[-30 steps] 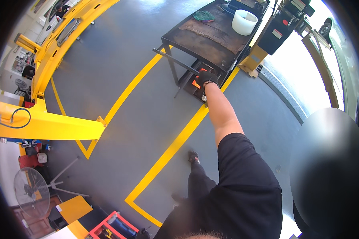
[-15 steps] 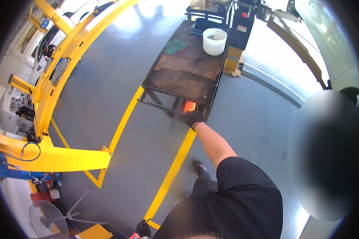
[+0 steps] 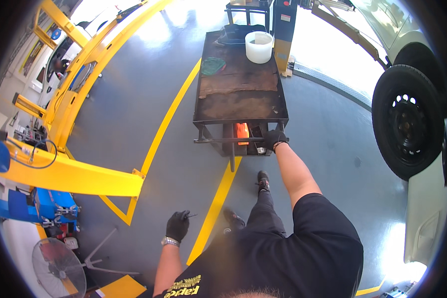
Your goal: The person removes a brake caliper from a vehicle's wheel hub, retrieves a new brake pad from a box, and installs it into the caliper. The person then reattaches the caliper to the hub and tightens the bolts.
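1. L grip [image 3: 177,226], black-gloved hand w/ silver-coloured metal watch [image 3: 171,241] at the wrist: fingers closed on a thin dark rod [image 3: 192,216], tip directed R; held above smooth grey floor [image 3: 149,243], L of the straight yellow floor line [image 3: 217,203].
2. R grip [image 3: 274,139], black-gloved hand, arm extended fwd: closed round a dark straight handle bar [image 3: 213,141] nr. its R end.
3. Handle bar: spans the near end of a dark rectangular metal cart [image 3: 241,121], just below its top edge.
4. Cart's upper surface [image 3: 232,53], dark & stained: carries a brown flat worn sheet [image 3: 241,87]; a crumpled green cloth [image 3: 213,65] at L; a white cylindrical plastic tub [image 3: 259,52], open-topped, at far R.
5. Lower shelf [image 3: 227,134], partly hidden: bright orange object [image 3: 242,133], L of R grip; exact kind cannot be told.
6. Periphery: black-tyred wheel w/ black steel rim [image 3: 407,121] on pale vehicle, R; yellow metal beam [image 3: 84,173] & grey round-caged fan [image 3: 58,268], L.
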The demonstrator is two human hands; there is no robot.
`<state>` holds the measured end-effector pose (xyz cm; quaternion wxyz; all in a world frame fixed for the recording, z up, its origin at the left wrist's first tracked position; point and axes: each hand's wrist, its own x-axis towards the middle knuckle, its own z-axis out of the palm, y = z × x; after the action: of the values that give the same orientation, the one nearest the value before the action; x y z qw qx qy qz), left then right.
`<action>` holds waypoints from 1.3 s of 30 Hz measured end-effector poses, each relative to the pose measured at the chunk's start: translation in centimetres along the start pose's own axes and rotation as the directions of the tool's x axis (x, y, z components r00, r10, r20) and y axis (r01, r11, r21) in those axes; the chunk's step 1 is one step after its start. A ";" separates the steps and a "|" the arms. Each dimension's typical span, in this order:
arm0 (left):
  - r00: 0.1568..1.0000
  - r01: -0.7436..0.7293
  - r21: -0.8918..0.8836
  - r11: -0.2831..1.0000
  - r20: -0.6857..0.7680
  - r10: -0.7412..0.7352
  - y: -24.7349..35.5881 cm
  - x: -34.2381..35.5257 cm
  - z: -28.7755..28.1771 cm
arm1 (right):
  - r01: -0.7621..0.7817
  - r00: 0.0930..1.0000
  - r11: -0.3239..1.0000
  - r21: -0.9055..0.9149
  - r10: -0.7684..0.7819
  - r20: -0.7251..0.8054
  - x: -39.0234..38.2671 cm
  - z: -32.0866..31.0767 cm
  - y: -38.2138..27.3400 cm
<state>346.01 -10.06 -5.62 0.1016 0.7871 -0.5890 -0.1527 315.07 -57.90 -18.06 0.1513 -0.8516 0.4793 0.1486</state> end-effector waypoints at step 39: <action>0.938 -0.336 -0.560 0.757 -0.271 0.216 26.7 -21.4 18.4 | -0.092 0.954 0.975 -0.201 0.029 -0.297 -64.9 25.5 20.4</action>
<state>309.95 3.23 -11.09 0.4217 0.6291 -0.6079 -0.2384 262.53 -7.65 -17.78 -0.0181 -0.8603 0.5038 0.0761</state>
